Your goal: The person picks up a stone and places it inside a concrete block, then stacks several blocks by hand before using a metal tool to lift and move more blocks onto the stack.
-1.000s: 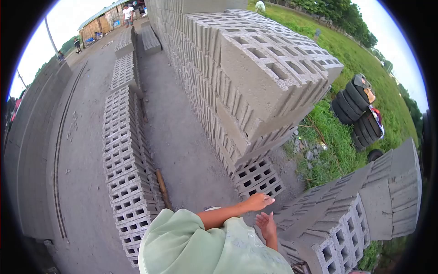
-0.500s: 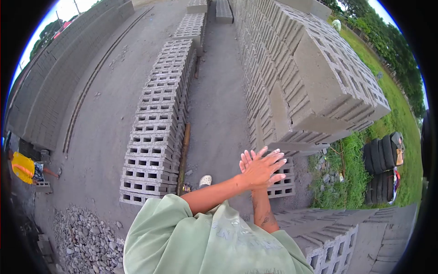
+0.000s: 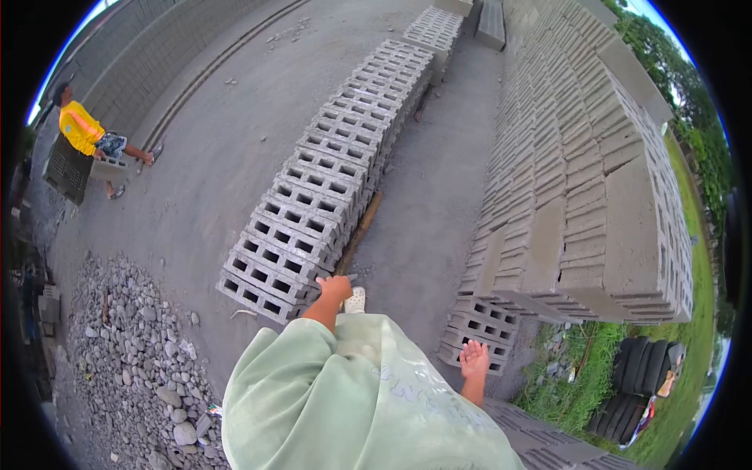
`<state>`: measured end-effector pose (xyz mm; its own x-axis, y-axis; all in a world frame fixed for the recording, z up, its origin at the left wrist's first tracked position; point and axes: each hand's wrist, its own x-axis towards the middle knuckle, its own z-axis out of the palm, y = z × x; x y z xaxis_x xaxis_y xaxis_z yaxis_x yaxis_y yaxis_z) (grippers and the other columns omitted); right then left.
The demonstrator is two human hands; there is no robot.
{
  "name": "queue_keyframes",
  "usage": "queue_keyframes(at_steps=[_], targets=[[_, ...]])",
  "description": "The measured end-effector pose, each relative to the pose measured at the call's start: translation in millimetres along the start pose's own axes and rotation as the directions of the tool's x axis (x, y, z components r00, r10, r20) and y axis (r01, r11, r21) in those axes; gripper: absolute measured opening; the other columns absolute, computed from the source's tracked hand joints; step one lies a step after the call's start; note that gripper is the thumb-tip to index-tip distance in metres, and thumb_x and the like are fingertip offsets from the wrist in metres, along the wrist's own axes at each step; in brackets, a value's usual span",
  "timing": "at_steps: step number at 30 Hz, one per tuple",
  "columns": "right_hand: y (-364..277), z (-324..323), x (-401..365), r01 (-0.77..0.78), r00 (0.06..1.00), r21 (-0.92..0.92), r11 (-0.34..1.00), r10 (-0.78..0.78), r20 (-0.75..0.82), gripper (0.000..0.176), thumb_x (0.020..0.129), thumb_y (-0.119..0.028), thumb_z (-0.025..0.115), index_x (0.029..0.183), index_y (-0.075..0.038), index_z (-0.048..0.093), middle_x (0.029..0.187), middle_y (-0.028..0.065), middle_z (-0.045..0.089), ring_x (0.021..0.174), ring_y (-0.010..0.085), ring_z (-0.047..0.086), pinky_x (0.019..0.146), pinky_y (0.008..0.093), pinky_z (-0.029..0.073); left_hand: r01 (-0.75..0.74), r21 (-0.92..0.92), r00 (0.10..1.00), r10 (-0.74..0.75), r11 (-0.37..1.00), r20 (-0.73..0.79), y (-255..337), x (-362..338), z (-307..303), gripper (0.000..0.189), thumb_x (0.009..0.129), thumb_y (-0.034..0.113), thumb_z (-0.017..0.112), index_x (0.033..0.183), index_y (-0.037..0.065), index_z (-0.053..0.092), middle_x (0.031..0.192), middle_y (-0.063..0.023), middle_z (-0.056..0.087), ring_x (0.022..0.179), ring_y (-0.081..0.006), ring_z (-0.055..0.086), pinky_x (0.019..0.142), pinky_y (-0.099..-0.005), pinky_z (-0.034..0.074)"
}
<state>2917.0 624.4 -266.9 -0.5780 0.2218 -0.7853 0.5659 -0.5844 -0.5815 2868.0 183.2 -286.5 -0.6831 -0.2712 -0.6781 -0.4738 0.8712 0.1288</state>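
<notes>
The row of hollow blocks (image 3: 313,188) runs away on the ground ahead of me, to my left. My left hand (image 3: 335,288) is at its near end, fingers curled; I cannot tell whether they touch a block. A wooden pole (image 3: 362,231) lies along the row, near my pale shoe (image 3: 355,301). My right hand (image 3: 474,360) is empty, fingers spread, by a low stack (image 3: 468,315) beneath the tall block wall (image 3: 548,196). Farther left, a person in yellow (image 3: 82,129) holds a block (image 3: 110,169).

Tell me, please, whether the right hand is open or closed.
Open: the right hand shows its palm, with fingers extended and nothing in it.
</notes>
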Motion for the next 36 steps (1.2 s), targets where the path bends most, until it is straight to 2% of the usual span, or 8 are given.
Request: queue_keyframes(at_steps=[3, 4, 6, 8, 11, 20, 27, 36], targets=[[33, -14, 13, -0.102, 0.995, -0.029, 0.994, 0.102, 0.003, 0.041, 0.083, -0.042, 0.051, 0.107, -0.009, 0.052, 0.1, 0.0047, 0.06, 0.088, 0.0191, 0.057, 0.076, 0.0326, 0.044, 0.066, -0.103, 0.998, -0.065, 0.993, 0.013, -21, -8, 15, 0.034, 0.074, 0.018, 0.05, 0.105, 0.008, 0.06, 0.111, -0.013, 0.056, 0.108, -0.033, 0.049, 0.094, -0.0613, 0.021], [44, -13, 15, -0.091, 0.995, -0.38, 0.92, 0.095, -0.008, 0.039, 0.083, -0.039, 0.052, 0.105, -0.007, 0.054, 0.095, 0.0058, 0.062, 0.083, 0.0184, 0.058, 0.073, 0.0312, 0.045, 0.101, -0.144, 0.995, -0.101, 0.984, 0.007, -22, -12, 19, 0.031, 0.072, 0.019, 0.052, 0.1, 0.008, 0.062, 0.108, -0.0139, 0.058, 0.107, -0.0306, 0.051, 0.093, -0.0604, 0.023], [56, -9, 18, -0.054, 0.995, -0.711, 0.701, 0.099, 0.022, 0.038, 0.083, -0.036, 0.054, 0.104, -0.005, 0.056, 0.09, 0.007, 0.063, 0.078, 0.0176, 0.059, 0.069, 0.0298, 0.046, 0.107, -0.199, 0.994, -0.107, 0.974, 0.008, -21, -21, 26, 0.03, 0.072, 0.019, 0.053, 0.098, 0.008, 0.062, 0.107, -0.014, 0.058, 0.106, -0.0299, 0.052, 0.093, -0.0601, 0.024], [57, -1, 21, 0.471, 0.817, -0.848, 0.244, 0.242, 0.524, 0.036, 0.082, -0.033, 0.057, 0.097, 0.0, 0.06, 0.081, 0.0085, 0.064, 0.067, 0.0149, 0.059, 0.061, 0.0268, 0.046, 0.048, -0.278, 0.994, -0.074, 0.96, -0.085, -16, -39, 33, 0.028, 0.07, 0.021, 0.054, 0.094, 0.008, 0.063, 0.104, -0.0145, 0.059, 0.104, -0.0278, 0.053, 0.091, -0.0594, 0.027], [56, 33, 31, 0.457, 0.777, -0.888, 0.056, 0.461, 0.428, 0.033, 0.081, -0.03, 0.058, 0.09, 0.002, 0.062, 0.078, 0.0068, 0.063, 0.062, 0.0121, 0.057, 0.057, 0.0247, 0.045, 0.013, -0.337, 0.974, -0.088, 0.941, -0.21, -17, -73, 57, 0.032, 0.071, 0.027, 0.056, 0.096, 0.008, 0.063, 0.097, -0.0141, 0.061, 0.095, -0.0304, 0.056, 0.085, -0.0564, 0.033], [40, 167, 87, 0.257, 0.882, -0.908, 0.33, 0.304, 0.36, 0.037, 0.083, -0.028, 0.055, 0.108, -0.001, 0.052, 0.088, 0.0082, 0.061, 0.064, 0.0145, 0.057, 0.052, 0.0252, 0.043, 0.412, -0.571, 0.851, -0.523, 0.71, -0.036, -96, -188, 168, 0.033, 0.073, 0.028, 0.054, 0.099, 0.008, 0.062, 0.107, -0.0138, 0.057, 0.104, -0.0302, 0.051, 0.085, -0.051, 0.038], [107, 242, 61, 0.506, 0.774, -0.863, 0.008, 0.436, 0.458, 0.036, 0.082, -0.028, 0.058, 0.105, 0.0, 0.055, 0.083, 0.0086, 0.063, 0.061, 0.0152, 0.058, 0.051, 0.0251, 0.044, 0.464, -0.858, 0.635, -0.758, 0.219, 0.15, -160, -258, 218, 0.032, 0.076, 0.032, 0.053, 0.097, 0.011, 0.063, 0.108, -0.0116, 0.058, 0.104, -0.0317, 0.052, 0.086, -0.0465, 0.041], [300, 258, -36, 0.661, 0.661, -0.749, -0.037, 0.502, 0.558, 0.033, 0.082, -0.025, 0.059, 0.1, 0.003, 0.057, 0.077, 0.0084, 0.064, 0.057, 0.0138, 0.058, 0.046, 0.0252, 0.045, 0.478, -0.876, 0.624, -0.726, 0.064, 0.288, -324, -266, 261, 0.039, 0.078, 0.034, 0.054, 0.107, 0.008, 0.058, 0.115, -0.0129, 0.053, 0.109, -0.0322, 0.048, 0.093, -0.0498, 0.034]])
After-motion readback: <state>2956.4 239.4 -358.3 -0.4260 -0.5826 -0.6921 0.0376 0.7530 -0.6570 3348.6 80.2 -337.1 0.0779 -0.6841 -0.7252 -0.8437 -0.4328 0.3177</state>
